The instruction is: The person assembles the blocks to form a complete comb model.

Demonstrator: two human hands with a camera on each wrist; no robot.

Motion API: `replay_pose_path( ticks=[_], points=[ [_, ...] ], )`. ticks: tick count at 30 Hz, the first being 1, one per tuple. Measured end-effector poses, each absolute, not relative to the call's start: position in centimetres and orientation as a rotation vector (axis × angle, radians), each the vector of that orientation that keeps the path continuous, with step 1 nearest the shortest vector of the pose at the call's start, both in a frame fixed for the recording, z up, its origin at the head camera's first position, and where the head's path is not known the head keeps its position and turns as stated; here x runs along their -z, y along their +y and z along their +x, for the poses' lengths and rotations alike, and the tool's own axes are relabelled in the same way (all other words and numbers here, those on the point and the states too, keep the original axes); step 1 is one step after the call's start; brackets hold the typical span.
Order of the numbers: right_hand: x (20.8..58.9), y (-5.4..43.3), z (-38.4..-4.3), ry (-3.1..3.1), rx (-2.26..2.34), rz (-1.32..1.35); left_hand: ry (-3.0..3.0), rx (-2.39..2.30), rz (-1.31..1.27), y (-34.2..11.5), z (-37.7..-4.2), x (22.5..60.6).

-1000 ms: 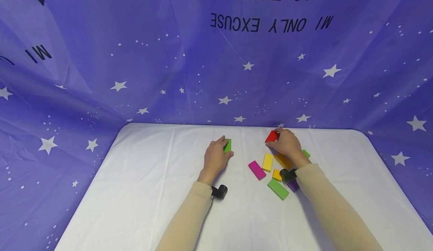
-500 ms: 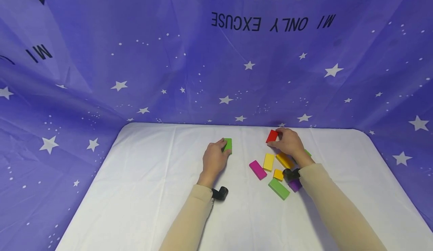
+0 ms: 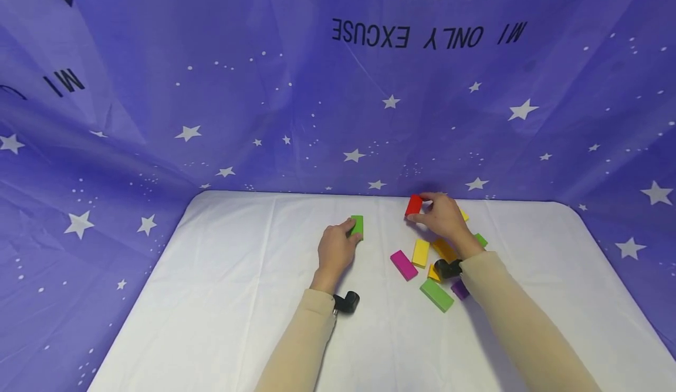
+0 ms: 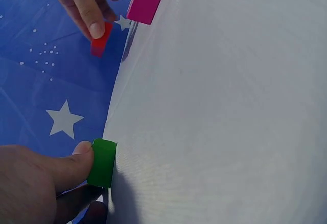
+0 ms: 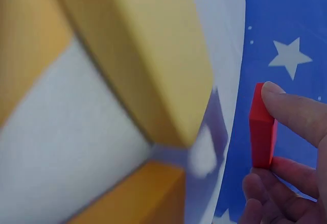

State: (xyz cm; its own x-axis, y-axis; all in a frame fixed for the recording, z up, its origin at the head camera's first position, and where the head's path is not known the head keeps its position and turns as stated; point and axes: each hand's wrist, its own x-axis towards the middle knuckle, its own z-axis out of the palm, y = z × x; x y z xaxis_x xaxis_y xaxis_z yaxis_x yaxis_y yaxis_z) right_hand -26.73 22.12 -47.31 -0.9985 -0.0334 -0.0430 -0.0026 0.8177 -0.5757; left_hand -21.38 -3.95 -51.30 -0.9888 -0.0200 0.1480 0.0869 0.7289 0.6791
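Holding a green block [image 3: 357, 227] between the thumb and the fingers, the left hand [image 3: 336, 248] is near the middle of the table [image 3: 211, 298]. The right hand [image 3: 443, 216] pinches a red block [image 3: 414, 205], the thumb on one end and fingers on the other. Both hands are therefore partly closed, each one around its own block. The red block is to the right of the green block and a little farther from the person, and the two are well apart.

The red block is seen close to the far edge of the table, where the blue cloth [image 3: 296, 87] with white stars rises. Whether it touches the table, I cannot tell. White surface stretches between the two held blocks, and also to the left of the left hand. On the near side of the right hand, the room is narrower: a magenta block [image 3: 404, 265], a yellow block [image 3: 421, 253], an orange block [image 3: 445, 250], a long green block [image 3: 436, 295] and a purple block [image 3: 459, 289] lie in a loose group.

Both forearms, in beige sleeves [image 3: 301, 339], reach forward from the near side. The right forearm slants inward to the left, above part of this group.
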Motion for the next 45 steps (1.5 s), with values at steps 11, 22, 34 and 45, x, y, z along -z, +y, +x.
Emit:
replay_pose_path(
  ticks=[11,22,34,45],
  points=[
    [46.8,19.8,-27.4,2.945,0.975,-0.173,-2.785,1.118,-0.04,-3.9,-21.3,51.4],
    [47.1,17.0,-28.1,2.959,0.999,-0.277,-2.747,1.132,-0.04,-3.9,-21.2,52.0],
    [46.9,14.6,-28.5,2.928,0.994,-0.306,-2.736,1.122,-0.048,-4.1,-21.4,52.1],
    [47.6,13.0,-29.2,2.921,0.975,-0.331,-2.735,1.119,-0.053,-4.1,-21.3,52.2]
  ],
)
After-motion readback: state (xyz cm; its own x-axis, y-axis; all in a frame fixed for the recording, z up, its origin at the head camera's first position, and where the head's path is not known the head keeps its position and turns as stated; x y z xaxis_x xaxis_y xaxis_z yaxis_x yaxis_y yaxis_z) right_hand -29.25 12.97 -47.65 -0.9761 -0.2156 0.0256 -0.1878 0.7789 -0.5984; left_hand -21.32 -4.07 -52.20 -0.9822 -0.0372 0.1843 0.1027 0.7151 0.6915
